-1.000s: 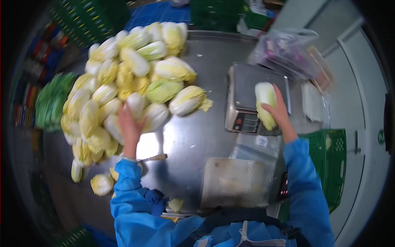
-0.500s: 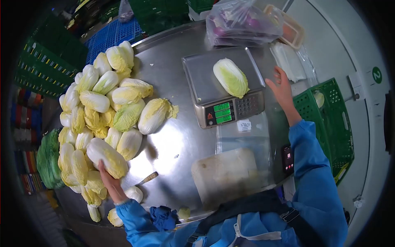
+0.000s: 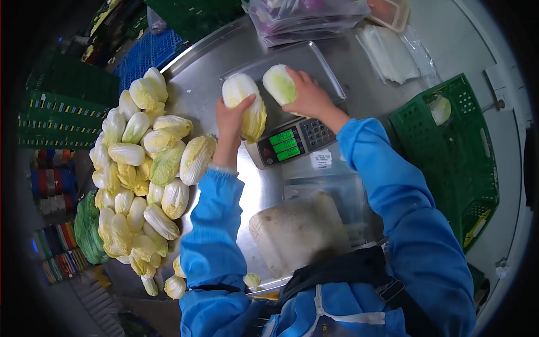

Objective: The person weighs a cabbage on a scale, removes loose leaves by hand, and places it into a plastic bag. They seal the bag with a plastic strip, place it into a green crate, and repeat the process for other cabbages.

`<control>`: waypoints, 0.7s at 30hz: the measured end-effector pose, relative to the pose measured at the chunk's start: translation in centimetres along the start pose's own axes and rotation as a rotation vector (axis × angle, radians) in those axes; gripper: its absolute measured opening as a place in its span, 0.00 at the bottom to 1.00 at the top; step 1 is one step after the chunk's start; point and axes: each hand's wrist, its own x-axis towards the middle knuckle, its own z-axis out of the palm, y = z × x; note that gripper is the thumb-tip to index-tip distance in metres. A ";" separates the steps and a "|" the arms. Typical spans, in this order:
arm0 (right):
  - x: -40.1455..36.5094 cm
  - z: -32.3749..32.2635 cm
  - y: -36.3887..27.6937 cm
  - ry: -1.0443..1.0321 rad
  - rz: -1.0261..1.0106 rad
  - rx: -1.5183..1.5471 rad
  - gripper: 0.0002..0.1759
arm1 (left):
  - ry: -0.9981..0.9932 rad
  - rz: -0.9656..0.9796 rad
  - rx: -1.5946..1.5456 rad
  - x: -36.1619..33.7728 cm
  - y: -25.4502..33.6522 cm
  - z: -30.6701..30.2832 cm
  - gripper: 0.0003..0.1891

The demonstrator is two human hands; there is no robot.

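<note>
My left hand (image 3: pixel 231 121) is closed on a napa cabbage (image 3: pixel 242 95), pale at the top and yellow at its leafy end, over the left side of the weighing scale (image 3: pixel 264 153). On the scale's pan, my right hand (image 3: pixel 310 100) wraps round a second, greener napa cabbage (image 3: pixel 277 84); the palm and wrist hide its lower end. A small gap separates the two cabbages. Green digits glow on the scale's display (image 3: pixel 285 144). Whether the left cabbage touches the pan cannot be made out.
A heap of napa cabbages (image 3: pixel 126 154) covers the table's left side. At the right stands a green crate (image 3: pixel 443 168) with one cabbage (image 3: pixel 439 109) inside. A worn cutting board (image 3: pixel 300 230) lies in front of me. Bagged purple produce (image 3: pixel 306 14) and plastic bags (image 3: pixel 387 53) lie at the back.
My left hand has carried a cabbage from the heap up and right to the scale. My right hand has moved left and taken hold of the cabbage on the pan.
</note>
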 end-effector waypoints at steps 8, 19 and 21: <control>-16.3 -3.9 2.5 -0.271 0.314 1.482 0.50 | 0.156 0.414 0.673 -1.2 -1.8 -0.5 0.40; -36.6 4.6 -3.4 -0.213 0.125 0.371 0.57 | -0.253 -0.478 0.250 -36.0 -20.0 -12.8 0.18; -37.7 6.7 -3.8 -0.213 0.181 0.083 0.56 | -0.208 -0.441 0.066 -38.1 -17.8 -11.5 0.17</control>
